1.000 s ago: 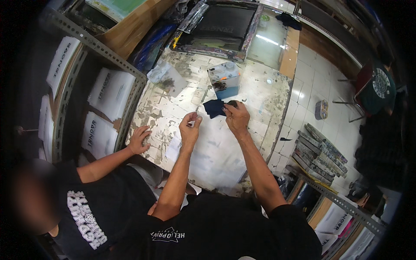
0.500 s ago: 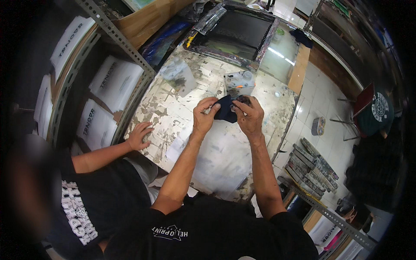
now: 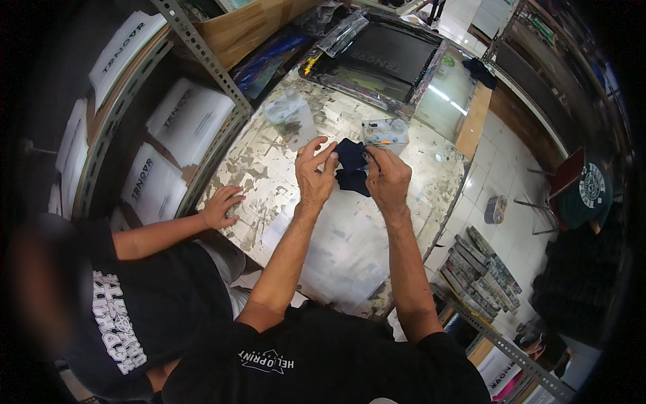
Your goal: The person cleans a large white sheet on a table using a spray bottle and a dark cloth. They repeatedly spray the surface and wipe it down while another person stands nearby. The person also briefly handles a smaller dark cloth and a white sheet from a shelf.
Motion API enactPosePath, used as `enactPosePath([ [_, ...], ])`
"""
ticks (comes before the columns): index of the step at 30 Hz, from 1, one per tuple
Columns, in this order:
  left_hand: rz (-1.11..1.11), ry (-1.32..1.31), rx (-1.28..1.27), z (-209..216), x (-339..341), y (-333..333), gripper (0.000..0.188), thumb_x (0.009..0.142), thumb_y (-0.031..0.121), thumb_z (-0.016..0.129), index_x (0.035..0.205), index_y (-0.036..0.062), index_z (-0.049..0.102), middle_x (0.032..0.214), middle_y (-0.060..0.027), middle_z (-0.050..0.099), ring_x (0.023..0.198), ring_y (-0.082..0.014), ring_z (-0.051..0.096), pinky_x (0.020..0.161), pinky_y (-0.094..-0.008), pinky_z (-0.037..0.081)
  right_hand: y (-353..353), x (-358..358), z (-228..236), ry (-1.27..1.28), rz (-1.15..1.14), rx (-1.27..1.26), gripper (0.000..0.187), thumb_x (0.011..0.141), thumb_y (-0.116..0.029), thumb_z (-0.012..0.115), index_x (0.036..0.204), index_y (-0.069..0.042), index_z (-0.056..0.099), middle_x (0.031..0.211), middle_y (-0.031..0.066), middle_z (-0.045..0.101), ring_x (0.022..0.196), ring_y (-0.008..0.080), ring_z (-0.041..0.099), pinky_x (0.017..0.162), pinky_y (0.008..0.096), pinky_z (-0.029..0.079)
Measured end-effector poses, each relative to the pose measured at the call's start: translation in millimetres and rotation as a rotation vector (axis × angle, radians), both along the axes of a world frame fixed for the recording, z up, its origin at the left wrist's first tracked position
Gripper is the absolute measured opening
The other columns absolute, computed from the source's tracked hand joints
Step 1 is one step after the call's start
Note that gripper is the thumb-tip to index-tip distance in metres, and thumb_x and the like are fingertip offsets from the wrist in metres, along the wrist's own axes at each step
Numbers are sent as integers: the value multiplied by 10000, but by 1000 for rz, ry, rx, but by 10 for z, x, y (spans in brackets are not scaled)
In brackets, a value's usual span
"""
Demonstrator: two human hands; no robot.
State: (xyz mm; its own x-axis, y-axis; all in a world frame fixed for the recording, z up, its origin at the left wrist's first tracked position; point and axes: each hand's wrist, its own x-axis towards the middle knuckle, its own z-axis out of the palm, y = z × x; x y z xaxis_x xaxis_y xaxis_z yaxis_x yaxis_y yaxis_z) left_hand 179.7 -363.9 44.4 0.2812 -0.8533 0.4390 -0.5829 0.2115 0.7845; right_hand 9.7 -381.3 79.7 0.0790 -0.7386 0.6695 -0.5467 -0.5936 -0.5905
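A small dark navy cloth [image 3: 351, 156] is stretched between my two hands above the worktable. My left hand [image 3: 315, 176] pinches its left edge between thumb and forefinger, the other fingers loosely curled. With fingertips drawn together, my right hand [image 3: 388, 178] grips its right edge. The cloth's lower part hangs folded between my hands. Just beyond it stands a translucent plastic jug [image 3: 385, 129] with an orange mark. Another cloudy plastic container [image 3: 291, 118] stands farther left. Below my wrists, a whitish stained sheet [image 3: 343, 249] covers the near part of the table.
A co-worker's hand [image 3: 222, 207] rests on the table's left edge. A framed printing screen [image 3: 383, 57] lies at the far end, beside a glass panel [image 3: 444, 91]. Metal shelving [image 3: 215, 131] with stacked white printed sheets borders the left. Stained slats [image 3: 481, 269] lie at the right.
The cloth has been turned and spread, so more of it shows between my hands. A pale bit near my left fingers no longer shows. The view has shifted slightly.
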Motion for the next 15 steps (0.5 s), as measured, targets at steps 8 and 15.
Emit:
enactPosePath([
  [8, -64, 127, 34, 48, 132, -37, 253, 849, 74, 726, 1094, 69, 789, 1157, -107, 707, 1018, -276, 634, 906, -371, 492, -37, 11, 102, 92, -26, -31, 169, 792, -14, 744, 960, -33, 745, 869, 129, 714, 747, 330, 697, 651, 402, 554],
  [15, -43, 578, 207, 12, 99, -7, 151, 933, 111, 715, 992, -15, 772, 798, -15, 711, 714, -86, 611, 669, -277, 506, -20, 101, 41, -60, 49, 132, 194, 804, 6, 729, 998, -11, 732, 898, 172, 716, 769, 368, 694, 677, 424, 560],
])
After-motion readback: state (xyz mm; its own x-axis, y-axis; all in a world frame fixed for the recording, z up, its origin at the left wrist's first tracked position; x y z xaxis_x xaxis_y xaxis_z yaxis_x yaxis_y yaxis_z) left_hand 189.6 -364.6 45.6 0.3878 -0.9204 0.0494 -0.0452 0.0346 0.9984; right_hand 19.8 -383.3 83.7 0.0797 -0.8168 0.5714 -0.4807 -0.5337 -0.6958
